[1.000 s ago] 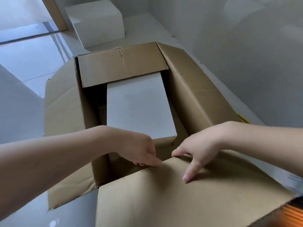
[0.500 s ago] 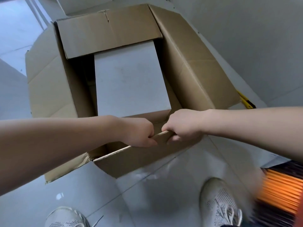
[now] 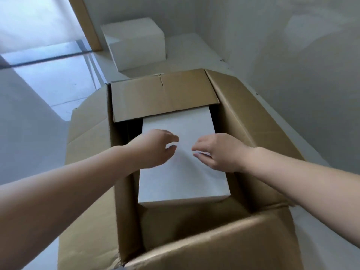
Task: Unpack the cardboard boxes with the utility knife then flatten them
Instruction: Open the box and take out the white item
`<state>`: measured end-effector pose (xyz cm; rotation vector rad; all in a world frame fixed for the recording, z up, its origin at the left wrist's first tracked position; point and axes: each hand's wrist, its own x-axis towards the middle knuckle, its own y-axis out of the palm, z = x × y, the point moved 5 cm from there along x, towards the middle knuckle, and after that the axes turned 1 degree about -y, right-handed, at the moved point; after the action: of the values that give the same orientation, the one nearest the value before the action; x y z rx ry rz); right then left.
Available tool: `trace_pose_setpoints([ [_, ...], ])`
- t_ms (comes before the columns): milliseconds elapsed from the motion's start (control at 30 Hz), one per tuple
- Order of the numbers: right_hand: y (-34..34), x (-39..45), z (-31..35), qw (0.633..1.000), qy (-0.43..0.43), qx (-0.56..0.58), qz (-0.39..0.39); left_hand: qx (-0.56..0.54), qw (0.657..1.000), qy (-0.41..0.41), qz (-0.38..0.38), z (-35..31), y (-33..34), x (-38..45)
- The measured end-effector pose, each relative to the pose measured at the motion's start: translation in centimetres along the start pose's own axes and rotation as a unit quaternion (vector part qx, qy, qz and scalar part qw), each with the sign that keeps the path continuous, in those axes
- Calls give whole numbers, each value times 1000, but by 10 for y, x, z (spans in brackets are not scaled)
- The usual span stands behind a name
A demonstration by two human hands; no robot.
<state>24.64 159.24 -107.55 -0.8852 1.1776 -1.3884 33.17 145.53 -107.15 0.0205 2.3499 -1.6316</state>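
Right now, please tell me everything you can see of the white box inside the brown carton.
The white box is plain, matte and unmarked, probably cardboard, and looks closed. It sits inside the open brown carton, its far end under the carton's far flap. The left hand and right hand hover over its top; contact is unclear.

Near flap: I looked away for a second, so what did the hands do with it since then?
Both hands let go of the near flap and reached into the cardboard box; left hand and right hand now hover over the white box, fingers loose. White box stayed inside, far flap still over it.
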Motion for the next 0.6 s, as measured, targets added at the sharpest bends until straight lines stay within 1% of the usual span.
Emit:
trace_pose_setpoints([
  [67, 7, 29, -15, 998, 52, -17, 27, 27, 997, -69, 8, 33, -5, 17],
  [133, 11, 53, -26, 995, 98, 0, 37, 26, 992, -119, 8, 56, -10, 30],
  [233, 15, 74, -33, 990, 136, 17, 42, 44, 989, -143, 14, 68, -15, 37],
  [300, 16, 79, -31, 990, 135, 17, 43, 52, 987, -147, 30, 70, -14, 34],
  [367, 16, 80, -29, 991, 128, 13, 45, 86, 987, -132, 39, 70, -9, 30],
  [400, 15, 80, -29, 991, 123, 11, 42, 106, 987, -121, 26, 71, -10, 28],
  [533, -5, 92, -36, 993, 119, -6, 2, 151, 977, -80, -130, 80, -54, 38],
  [600, -23, 111, -41, 992, 121, -26, -22, 171, 971, -72, -153, 90, -75, 53],
])
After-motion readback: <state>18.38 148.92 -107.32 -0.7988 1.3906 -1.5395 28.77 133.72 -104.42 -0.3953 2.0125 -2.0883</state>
